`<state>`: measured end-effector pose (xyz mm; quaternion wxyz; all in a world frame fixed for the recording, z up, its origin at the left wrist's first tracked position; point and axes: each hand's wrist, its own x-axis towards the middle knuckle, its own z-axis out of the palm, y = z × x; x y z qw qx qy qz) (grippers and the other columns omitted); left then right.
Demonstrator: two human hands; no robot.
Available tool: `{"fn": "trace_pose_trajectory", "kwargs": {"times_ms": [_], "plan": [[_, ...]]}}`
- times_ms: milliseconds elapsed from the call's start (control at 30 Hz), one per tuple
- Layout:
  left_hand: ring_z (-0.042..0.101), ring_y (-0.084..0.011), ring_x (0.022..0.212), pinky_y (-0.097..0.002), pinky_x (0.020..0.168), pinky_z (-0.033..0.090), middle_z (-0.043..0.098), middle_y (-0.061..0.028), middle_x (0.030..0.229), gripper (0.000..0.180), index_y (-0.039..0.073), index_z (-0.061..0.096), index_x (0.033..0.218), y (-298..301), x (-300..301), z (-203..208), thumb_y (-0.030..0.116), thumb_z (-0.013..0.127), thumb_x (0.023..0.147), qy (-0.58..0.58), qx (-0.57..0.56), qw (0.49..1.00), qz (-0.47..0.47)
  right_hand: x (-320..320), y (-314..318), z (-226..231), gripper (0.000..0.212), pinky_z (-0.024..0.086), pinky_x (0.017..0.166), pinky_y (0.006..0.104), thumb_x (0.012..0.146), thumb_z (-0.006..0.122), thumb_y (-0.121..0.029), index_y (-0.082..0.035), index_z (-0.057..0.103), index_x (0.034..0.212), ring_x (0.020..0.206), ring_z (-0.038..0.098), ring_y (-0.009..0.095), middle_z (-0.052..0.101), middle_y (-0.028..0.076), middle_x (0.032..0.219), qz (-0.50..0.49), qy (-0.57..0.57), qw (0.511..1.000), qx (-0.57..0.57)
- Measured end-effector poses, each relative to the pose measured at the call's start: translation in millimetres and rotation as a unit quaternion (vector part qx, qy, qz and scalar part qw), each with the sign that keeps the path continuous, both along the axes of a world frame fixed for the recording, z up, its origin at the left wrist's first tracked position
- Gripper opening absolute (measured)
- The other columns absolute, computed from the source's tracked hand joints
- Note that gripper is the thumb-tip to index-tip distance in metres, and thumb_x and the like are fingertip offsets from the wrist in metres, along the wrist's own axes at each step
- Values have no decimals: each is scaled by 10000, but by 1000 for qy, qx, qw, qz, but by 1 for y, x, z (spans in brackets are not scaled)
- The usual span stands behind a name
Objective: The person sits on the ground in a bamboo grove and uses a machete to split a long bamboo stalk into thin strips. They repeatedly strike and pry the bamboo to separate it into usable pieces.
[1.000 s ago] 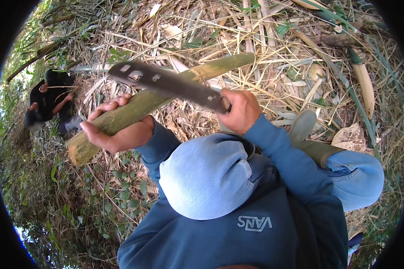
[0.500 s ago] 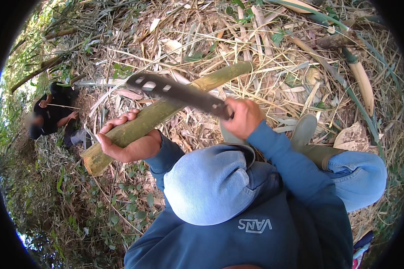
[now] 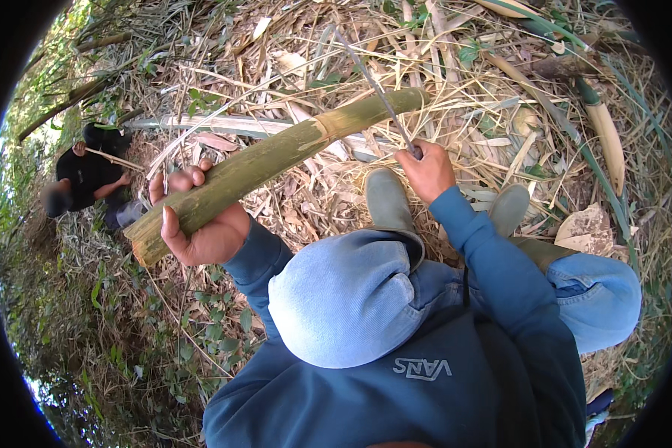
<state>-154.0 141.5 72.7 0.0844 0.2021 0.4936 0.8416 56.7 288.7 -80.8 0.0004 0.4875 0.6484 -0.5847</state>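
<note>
My left hand (image 3: 215, 233) is wrapped from below round the near-left part of a thick greenish bamboo piece (image 3: 269, 158), fingers on its far side. The piece slants up to the right, with a cut end at lower left and a paler ring near its right third. My right hand (image 3: 430, 175) is closed on the handle of a machete (image 3: 373, 81). Its dark blade appears edge-on as a thin line, pointing up and left past the bamboo's right end. I cannot tell whether blade and bamboo touch.
Dry leaves and stalks (image 3: 440, 119) cover the ground. A split bamboo strip (image 3: 239, 125) lies behind the held piece. At right lies a pale-cut bamboo length (image 3: 605, 142). My boots (image 3: 388, 200) stand below the machete. A person in dark clothes (image 3: 82, 172) sits at far left, holding a thin stick.
The machete has swung from lying broadside across the bamboo, pointing left, to edge-on and pointing away. My right hand has moved slightly right; the bamboo and left hand have shifted a little left.
</note>
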Motion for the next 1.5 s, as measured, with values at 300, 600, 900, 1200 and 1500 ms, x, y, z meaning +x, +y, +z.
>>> {"fn": "trace_pose_trajectory", "kwargs": {"times_ms": [300, 600, 900, 1200, 1500], "plan": [[450, -183, 728, -373, 766, 358, 444, -55, 762, 362, 73, 468, 901, 4, 2, 6, 327, 598, 678, 7, 77, 989, -128, -18, -4, 60, 293, 377, 500, 351, 801, 686, -249, 28, 603, 759, 481, 443, 180, 494, 115, 537, 68, 162, 984, 37], [433, -155, 659, -348, 710, 352, 422, -22, 702, 326, 104, 427, 808, 16, 13, 8, 327, 611, 657, 31, 61, 988, -141, -13, -1, 88, 282, 494, 560, 405, 750, 682, -290, -17, 636, 802, 556, 628, 318, 607, 157, 596, 142, 166, 976, 6], [425, -152, 647, -344, 703, 351, 418, -21, 693, 326, 102, 428, 798, 15, 19, 9, 315, 619, 642, 31, 59, 992, -109, -15, -8, 57, 273, 435, 501, 378, 777, 687, -248, 14, 610, 760, 486, 565, 278, 535, 169, 559, 113, 133, 983, 50], [424, -154, 661, -341, 712, 345, 418, -18, 704, 331, 106, 428, 805, 24, 11, 9, 316, 625, 641, 33, 75, 984, -159, -11, 3, 15, 387, 424, 475, 345, 787, 663, -313, 52, 584, 685, 456, 515, 198, 548, 119, 551, -79, 135, 977, -147], [419, -161, 726, -330, 760, 310, 416, -33, 756, 368, 100, 435, 831, 18, -13, 13, 310, 654, 624, 26, 70, 979, -188, 39, 11, -81, 263, 443, 429, 295, 764, 688, -238, -1, 578, 743, 468, 525, 150, 531, 56, 591, -274, 2, 936, -220]]}}
